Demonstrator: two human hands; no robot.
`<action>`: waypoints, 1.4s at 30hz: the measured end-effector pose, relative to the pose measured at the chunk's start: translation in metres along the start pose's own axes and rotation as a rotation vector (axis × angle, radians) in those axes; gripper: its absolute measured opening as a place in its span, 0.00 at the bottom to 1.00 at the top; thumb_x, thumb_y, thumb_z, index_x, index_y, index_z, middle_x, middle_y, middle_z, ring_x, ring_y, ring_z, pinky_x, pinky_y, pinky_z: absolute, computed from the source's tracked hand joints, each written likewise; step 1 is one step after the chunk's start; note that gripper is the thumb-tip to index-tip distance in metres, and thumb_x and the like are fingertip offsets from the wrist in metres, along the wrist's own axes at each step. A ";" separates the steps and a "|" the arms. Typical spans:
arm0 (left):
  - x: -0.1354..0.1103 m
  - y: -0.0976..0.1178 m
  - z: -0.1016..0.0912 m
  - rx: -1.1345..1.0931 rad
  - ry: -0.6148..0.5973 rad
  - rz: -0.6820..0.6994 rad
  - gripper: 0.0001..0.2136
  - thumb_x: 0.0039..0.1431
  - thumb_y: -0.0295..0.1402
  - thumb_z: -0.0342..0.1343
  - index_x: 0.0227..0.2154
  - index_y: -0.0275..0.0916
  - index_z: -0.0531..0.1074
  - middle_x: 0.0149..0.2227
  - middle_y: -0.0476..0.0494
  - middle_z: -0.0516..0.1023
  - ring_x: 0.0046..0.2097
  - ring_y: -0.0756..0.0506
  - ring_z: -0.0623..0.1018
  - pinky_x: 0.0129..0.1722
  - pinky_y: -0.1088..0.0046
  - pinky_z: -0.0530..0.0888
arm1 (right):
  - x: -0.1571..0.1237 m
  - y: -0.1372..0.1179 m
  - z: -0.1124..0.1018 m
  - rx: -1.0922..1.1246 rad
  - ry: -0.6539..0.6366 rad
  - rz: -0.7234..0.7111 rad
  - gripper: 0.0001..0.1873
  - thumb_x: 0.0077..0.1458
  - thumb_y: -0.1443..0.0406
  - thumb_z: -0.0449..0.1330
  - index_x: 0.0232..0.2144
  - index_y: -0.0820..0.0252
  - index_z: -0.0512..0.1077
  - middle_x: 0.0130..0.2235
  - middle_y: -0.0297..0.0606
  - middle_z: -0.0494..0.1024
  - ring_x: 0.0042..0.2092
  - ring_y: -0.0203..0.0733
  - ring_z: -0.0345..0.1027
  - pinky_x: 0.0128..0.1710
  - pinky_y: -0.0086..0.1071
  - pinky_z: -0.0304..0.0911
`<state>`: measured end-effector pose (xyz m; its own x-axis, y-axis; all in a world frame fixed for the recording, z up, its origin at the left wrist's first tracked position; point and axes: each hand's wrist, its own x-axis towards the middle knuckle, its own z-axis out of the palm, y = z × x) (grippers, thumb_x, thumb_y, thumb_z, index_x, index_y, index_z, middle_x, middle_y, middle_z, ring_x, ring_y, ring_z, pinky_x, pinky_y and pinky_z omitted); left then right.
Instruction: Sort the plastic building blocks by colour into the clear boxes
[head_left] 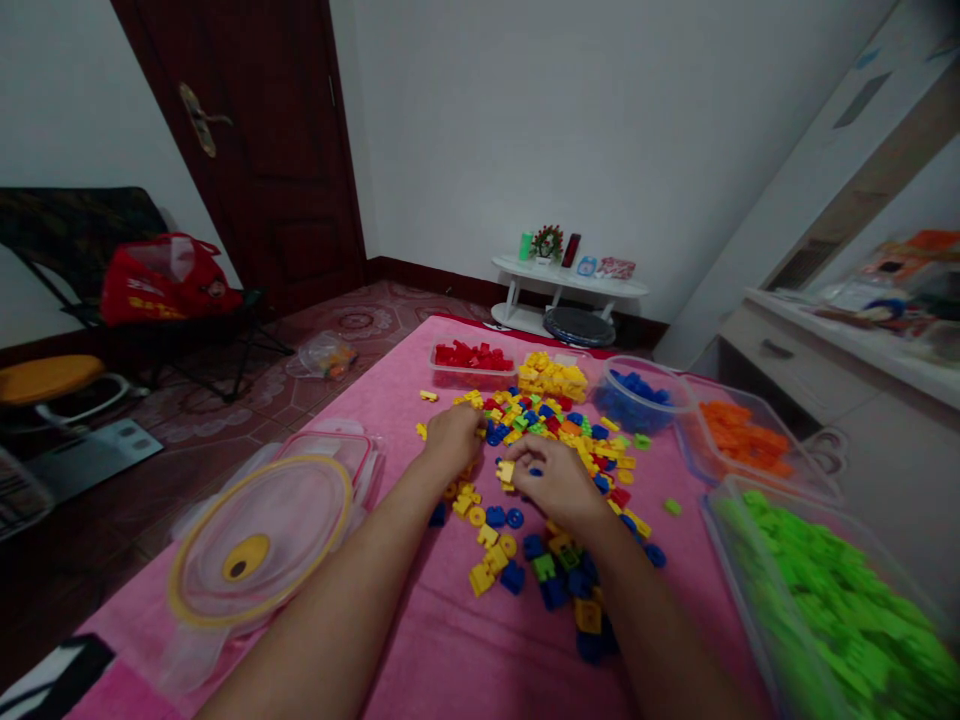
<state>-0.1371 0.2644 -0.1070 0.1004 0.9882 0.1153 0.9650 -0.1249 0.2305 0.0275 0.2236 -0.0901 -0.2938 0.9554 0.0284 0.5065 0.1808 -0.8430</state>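
A mixed pile of toy building blocks (540, 412) in yellow, blue, red and green spreads across the pink cloth. My left hand (452, 440) reaches into its left side with fingers curled down; whatever they hold is hidden. My right hand (559, 480) is closed, thumb and fingers pinching a yellow building block (506, 473) just above the cloth. Between my forearms lie loose yellow blocks (491, 555) and blue round pieces (514, 518). Darker blue blocks (553, 592) lie close to my right forearm, which partly covers that group.
Tubs of red blocks (472, 380), yellow blocks (553, 376), blue blocks (637, 395), orange blocks (742, 440) and green blocks (832, 590) line the table's far and right sides. Clear lids (262, 540) lie stacked at left. A white side table (570, 278) stands beyond.
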 end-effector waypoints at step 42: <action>-0.010 0.019 -0.065 -1.078 -0.036 0.037 0.12 0.46 0.37 0.59 0.28 0.30 0.76 0.25 0.45 0.77 0.26 0.52 0.72 0.27 0.78 0.68 | -0.006 -0.018 0.011 1.168 -0.075 0.346 0.25 0.51 0.45 0.53 0.35 0.61 0.68 0.28 0.38 0.74 0.20 0.29 0.60 0.12 0.18 0.45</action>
<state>-0.1351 0.2459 -0.0407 0.1491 0.9821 0.1150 0.2410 -0.1489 0.9590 0.0117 0.2119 -0.0812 -0.3538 0.8886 -0.2918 -0.4547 -0.4361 -0.7765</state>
